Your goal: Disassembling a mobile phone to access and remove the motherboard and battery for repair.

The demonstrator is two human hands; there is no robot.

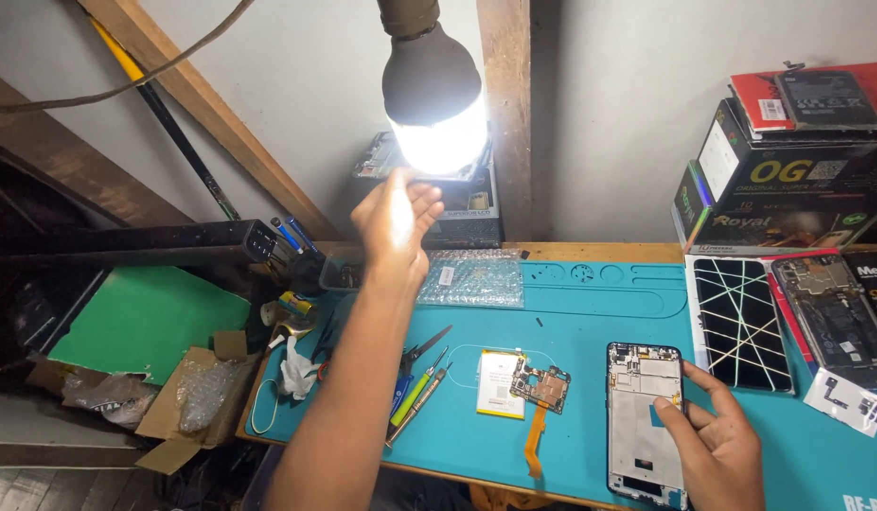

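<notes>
Closest to the camera is the right hand (pixel 713 445), down at the bottom edge, fingers loosely spread and resting on an opened phone (pixel 645 421) that lies flat on the blue mat (pixel 590 312) with its back off. The thumb and forefinger touch a small blue bit inside the frame, too tiny to make out. The phone's bottom corner is cut off by the picture edge.

The left hand (pixel 396 222) is raised with an open palm, fingers loosely curled just under the lit bulb (pixel 434 90); glare washes out the palm, so can't say if it actually touches the glass.

Just left of the phone: one yellow battery (pixel 500 383) and one circuit board (pixel 542 386) with an orange ribbon hanging off it. Further left, tweezers and a couple of screwdrivers (pixel 417 393). A bubble wrap bag (pixel 469 277) sits at the back of the mat.

On the right, one cracked screen (pixel 738 322), another opened phone beside it, and stacked boxes (pixel 788 180) behind. Wooden bench, white wall, timber beams.
</notes>
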